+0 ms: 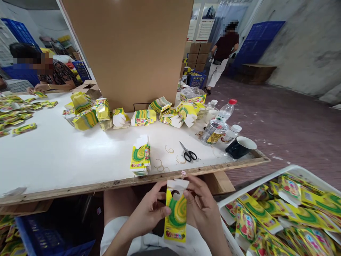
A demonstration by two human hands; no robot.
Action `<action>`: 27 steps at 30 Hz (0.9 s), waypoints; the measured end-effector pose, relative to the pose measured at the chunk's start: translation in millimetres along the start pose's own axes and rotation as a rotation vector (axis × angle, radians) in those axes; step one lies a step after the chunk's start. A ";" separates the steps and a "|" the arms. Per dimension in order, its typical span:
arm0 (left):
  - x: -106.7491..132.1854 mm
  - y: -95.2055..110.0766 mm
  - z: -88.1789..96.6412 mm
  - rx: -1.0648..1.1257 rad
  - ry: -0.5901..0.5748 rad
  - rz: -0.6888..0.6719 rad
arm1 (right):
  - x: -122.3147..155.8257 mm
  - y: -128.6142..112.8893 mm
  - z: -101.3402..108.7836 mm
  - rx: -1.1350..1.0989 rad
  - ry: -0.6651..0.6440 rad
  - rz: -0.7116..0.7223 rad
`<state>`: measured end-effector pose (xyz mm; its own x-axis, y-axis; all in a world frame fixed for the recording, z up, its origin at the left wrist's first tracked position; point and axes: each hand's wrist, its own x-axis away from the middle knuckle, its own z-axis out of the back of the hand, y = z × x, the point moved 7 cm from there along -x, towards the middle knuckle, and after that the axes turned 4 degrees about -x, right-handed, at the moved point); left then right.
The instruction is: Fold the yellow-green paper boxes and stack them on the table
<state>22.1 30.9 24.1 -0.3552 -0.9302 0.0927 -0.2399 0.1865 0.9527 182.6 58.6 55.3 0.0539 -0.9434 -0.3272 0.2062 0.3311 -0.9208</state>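
A small yellow and green printed carton point(176, 217) is held upright over my lap, its white top flaps standing open. My left hand point(153, 206) grips its left edge between thumb and fingers. On the other side, my right hand point(202, 199) pinches the upper right edge, with fingers around the white flaps. A stack of flat cartons point(140, 156) lies on the table just beyond my hands. Right of that stack are several loose rubber bands point(160, 165) and a pair of black-handled scissors point(189, 155).
Bundled flat cartons point(144, 117) line the tall cardboard sheet point(128, 53). A dark mug point(241, 147), jar point(214, 131) and bottles occupy the table's right end. Packets fill the white basket point(306, 170) at right. A blue crate point(53, 241) sits lower left. One person sits left; another walks behind.
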 end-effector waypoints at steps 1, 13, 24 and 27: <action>-1.0 0.3 0.8 -0.053 0.007 -0.012 | -0.8 -3.5 0.7 0.011 -0.034 0.034; -7.4 -4.7 -1.8 -0.175 0.044 -0.029 | 6.0 24.3 -17.0 0.165 -0.218 -0.241; -11.0 -3.9 0.3 -0.160 0.097 -0.014 | 6.3 26.5 -18.0 0.292 -0.189 -0.240; -11.3 -6.5 4.1 -0.161 0.140 0.007 | 5.9 31.2 -11.4 0.166 -0.185 -0.199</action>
<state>24.0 41.5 15.6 -0.2243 -0.9660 0.1283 -0.0861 0.1508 0.9848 178.2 63.6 22.2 0.1705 -0.9816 -0.0862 0.3860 0.1470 -0.9107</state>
